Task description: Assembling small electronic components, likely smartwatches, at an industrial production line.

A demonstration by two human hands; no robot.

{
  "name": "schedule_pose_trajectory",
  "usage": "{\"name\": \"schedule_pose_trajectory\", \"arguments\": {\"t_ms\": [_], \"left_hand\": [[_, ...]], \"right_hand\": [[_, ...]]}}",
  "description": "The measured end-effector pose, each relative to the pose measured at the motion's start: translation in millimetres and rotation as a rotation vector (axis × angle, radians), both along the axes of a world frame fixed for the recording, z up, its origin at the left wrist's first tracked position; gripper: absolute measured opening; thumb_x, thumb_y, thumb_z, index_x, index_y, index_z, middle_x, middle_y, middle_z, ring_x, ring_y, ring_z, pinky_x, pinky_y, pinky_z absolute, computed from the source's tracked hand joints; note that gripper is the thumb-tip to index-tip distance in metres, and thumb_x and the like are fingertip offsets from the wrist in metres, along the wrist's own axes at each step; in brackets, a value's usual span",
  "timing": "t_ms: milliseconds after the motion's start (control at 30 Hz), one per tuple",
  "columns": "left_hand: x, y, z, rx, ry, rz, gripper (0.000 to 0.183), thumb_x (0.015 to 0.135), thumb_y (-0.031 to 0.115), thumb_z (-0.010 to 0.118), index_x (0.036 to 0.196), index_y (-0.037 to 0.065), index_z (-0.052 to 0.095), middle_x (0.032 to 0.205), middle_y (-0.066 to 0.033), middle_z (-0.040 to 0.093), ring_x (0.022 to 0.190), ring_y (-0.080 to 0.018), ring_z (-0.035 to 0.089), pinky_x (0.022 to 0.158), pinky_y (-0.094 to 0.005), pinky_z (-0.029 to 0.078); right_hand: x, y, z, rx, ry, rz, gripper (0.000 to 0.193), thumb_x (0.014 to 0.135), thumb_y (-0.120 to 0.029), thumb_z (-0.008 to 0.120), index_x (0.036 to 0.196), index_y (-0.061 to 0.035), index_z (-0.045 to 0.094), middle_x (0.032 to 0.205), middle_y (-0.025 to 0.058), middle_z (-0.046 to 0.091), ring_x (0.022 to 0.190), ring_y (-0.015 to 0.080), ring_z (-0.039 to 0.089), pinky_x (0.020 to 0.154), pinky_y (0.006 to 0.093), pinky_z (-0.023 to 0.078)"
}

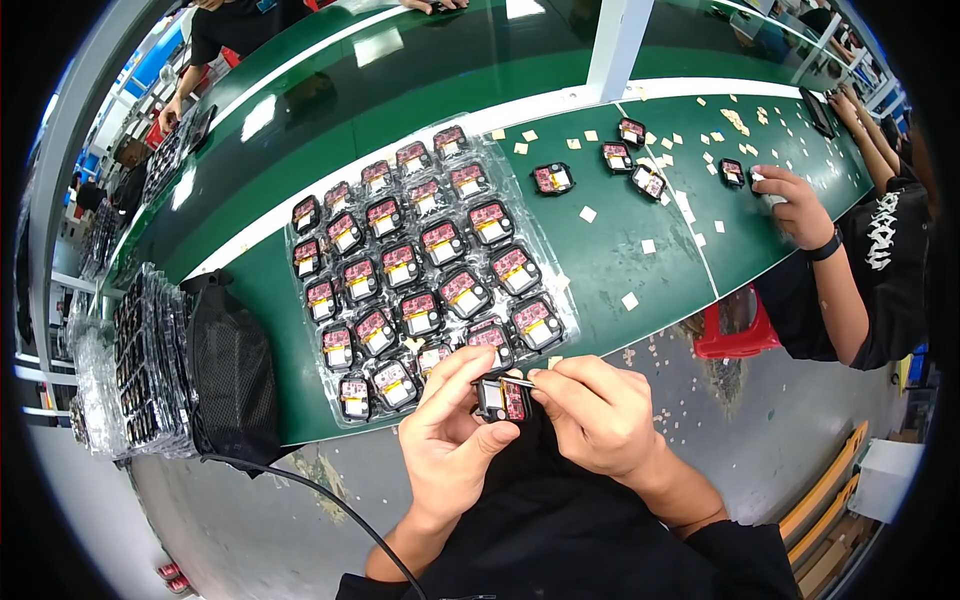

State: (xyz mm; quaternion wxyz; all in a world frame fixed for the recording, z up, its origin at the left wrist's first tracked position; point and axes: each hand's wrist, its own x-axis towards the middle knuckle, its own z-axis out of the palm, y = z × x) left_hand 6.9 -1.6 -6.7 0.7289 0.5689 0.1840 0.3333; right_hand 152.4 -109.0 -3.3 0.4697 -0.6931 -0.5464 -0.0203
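A small black-framed unit is held up by the near edge of the green surface. The left hand grips it between thumb and fingers, seemingly to steady it and keep its face clear; the right hand pinches closed at its right edge. That face tilts upward, white part left, red right, longer axis apparently running left to right.

Black-rimmed device with red board and pale block; green table, cream squares, grey floor, red stool.
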Motion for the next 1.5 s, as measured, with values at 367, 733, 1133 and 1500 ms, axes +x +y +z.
{"name": "schedule_pose_trajectory", "arguments": {"t_ms": [367, 733, 1133, 1500], "left_hand": [[-5, 6, 1, 0.029, 0.018, 0.032, 0.064, 0.079, 0.006, 0.086, 0.135, -0.007, 0.059, 0.14, -0.0179, 0.052, 0.118, -0.0235, 0.06, 0.095, -0.0338, 0.054], [16, 63, 41, 0.385, 0.099, 0.121, 0.049, 0.079, -0.007, 0.08, 0.123, -0.004, 0.059, 0.128, -0.0125, 0.053, 0.118, -0.0223, 0.06, 0.099, -0.035, 0.052], [54, 213, 28, 1.106, 0.861, 0.535, 0.023, 0.081, 0.014, 0.08, 0.09, -0.002, 0.067, 0.095, -0.0141, 0.069, 0.085, -0.0295, 0.067, 0.078, -0.0374, 0.052], [46, 207, 18, 1.304, 0.835, 0.434, 0.029, 0.092, 0.026, 0.072, 0.095, -0.003, 0.075, 0.099, -0.0158, 0.072, 0.097, -0.0338, 0.066, 0.088, -0.0417, 0.05]], "right_hand": [[22, 8, 0, -0.021, 0.345, 0.139, 0.016, 0.085, 0.002, 0.072, 0.101, 0.0016, 0.07, 0.088, 0.0126, 0.065, 0.074, 0.0292, 0.066, 0.065, 0.0357, 0.053], [105, 71, -12, -0.489, -0.088, -0.301, 0.044, 0.093, -0.024, 0.068, 0.134, -0.0117, 0.058, 0.132, 0.0183, 0.053, 0.081, 0.0417, 0.07, 0.071, 0.05, 0.058], [92, 35, -27, -0.441, -0.06, -0.338, 0.026, 0.091, -0.025, 0.072, 0.109, -0.0087, 0.062, 0.12, 0.0079, 0.062, 0.08, 0.0392, 0.069, 0.069, 0.0494, 0.055], [68, 7, -13, -0.25, 0.092, -0.316, 0.029, 0.082, -0.019, 0.082, 0.102, -0.0039, 0.067, 0.111, 0.0103, 0.065, 0.079, 0.0322, 0.071, 0.069, 0.0421, 0.057]]}}
